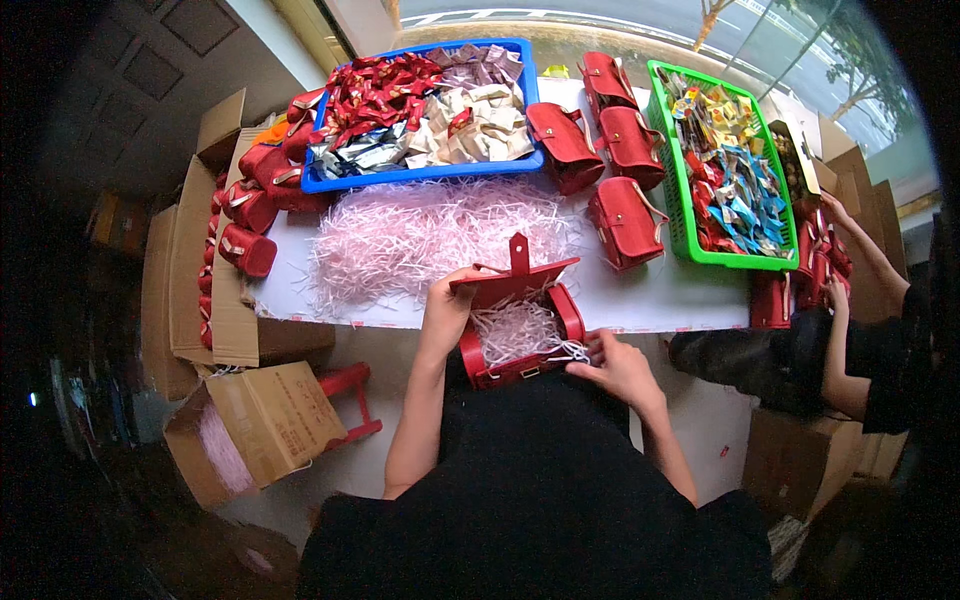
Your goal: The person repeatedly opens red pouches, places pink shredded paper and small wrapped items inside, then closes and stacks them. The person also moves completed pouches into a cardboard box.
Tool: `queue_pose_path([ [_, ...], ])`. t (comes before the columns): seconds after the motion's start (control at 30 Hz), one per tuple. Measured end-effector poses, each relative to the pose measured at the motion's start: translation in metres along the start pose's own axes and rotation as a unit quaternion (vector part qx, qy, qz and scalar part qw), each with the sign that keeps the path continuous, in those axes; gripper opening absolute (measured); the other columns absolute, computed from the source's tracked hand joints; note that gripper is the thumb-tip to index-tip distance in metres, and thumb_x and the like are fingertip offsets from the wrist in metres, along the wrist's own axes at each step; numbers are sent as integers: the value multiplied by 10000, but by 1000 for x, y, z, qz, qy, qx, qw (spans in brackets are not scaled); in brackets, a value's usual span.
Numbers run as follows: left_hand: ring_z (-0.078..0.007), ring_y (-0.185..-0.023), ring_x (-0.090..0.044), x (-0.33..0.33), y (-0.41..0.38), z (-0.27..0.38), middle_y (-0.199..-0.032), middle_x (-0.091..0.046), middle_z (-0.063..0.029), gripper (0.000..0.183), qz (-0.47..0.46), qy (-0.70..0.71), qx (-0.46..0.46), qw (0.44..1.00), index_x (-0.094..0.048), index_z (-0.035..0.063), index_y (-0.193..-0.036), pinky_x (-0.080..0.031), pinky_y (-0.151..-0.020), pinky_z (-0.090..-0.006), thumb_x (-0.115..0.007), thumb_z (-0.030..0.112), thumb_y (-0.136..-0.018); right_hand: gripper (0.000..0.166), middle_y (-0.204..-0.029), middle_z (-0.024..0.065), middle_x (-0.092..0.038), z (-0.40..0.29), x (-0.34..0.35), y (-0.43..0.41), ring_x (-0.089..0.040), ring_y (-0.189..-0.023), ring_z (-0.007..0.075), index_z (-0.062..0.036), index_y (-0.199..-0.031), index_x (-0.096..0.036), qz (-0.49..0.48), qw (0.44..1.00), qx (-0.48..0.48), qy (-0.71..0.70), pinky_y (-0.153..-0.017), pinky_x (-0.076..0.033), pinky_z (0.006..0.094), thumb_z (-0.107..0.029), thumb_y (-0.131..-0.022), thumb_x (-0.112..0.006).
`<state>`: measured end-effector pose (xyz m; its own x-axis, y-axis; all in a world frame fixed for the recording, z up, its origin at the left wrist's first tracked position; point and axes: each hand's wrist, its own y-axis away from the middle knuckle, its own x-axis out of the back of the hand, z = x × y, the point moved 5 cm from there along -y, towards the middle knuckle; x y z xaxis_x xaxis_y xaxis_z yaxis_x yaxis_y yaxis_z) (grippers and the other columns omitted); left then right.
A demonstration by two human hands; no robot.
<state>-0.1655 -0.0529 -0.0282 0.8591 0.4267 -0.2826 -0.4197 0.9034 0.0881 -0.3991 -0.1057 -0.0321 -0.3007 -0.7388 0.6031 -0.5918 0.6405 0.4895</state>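
Held near my body at the table's front edge is an open red box-shaped bag [471, 358] with pink shredded paper [517, 330] inside. My left hand [452, 304] grips its raised lid at the left corner; a strap with a snap stands up from the lid. My right hand [619, 367] is at the bag's right front corner, fingers bent, beside white paper strands hanging over the rim; whether it grips them is unclear. Beyond the bag, a pile of pink shredded paper [420, 232] lies on the white table [697, 300].
Behind the pile stands a blue basket [424, 180] of wrapped sweets. Closed red bags [626, 221] stand between it and a green basket [675, 202]. More red bags [249, 250] and cardboard boxes [274, 420] are at left. A co-worker's arms [870, 247] reach in at right.
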Motion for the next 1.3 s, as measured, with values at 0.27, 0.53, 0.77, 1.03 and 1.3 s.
queue_pose_path([
  [0.27,-112,-684,-560,-29,-10,-2,-717,-598,-71,94,-76,-224,-47,970,-590,13,-816,-423,-627,-229,-529,38,-749,302,-642,191,-555,-30,20,18,-544,-629,352,-24,-713,-545,-18,990,93,104,-588,-432,431,-276,-831,-427],
  [0.53,-117,-759,-537,-59,-4,19,-801,-590,-67,119,-173,-193,-59,964,-586,-14,-818,-411,-682,-223,-480,-4,-767,206,-858,161,-550,-62,-52,-59,-532,-827,269,-49,-855,-529,64,856,403,319,-754,-413,404,-219,-746,-489],
  [0.77,-104,-777,-527,-47,1,6,-823,-591,-51,160,-171,-118,-47,977,-578,-26,-836,-408,-719,-221,-483,103,-830,212,-879,147,-559,-100,-57,-62,-537,-822,249,-56,-868,-545,-142,875,352,300,-724,-423,383,-192,-708,-512],
  [1.03,-113,-822,-518,-37,-5,2,-841,-589,-49,150,-163,-107,-17,981,-581,-15,-818,-407,-752,-239,-487,102,-809,223,-915,152,-559,-98,-26,-45,-534,-839,262,-60,-890,-546,44,907,383,166,-728,-419,375,-170,-698,-520],
  [1.3,-106,-790,-529,-53,-13,8,-834,-594,-52,134,-188,-123,-13,974,-579,-25,-848,-412,-726,-226,-457,21,-816,233,-872,196,-539,-85,-25,-43,-522,-819,315,5,-894,-525,78,921,376,69,-735,-409,379,-117,-696,-500],
])
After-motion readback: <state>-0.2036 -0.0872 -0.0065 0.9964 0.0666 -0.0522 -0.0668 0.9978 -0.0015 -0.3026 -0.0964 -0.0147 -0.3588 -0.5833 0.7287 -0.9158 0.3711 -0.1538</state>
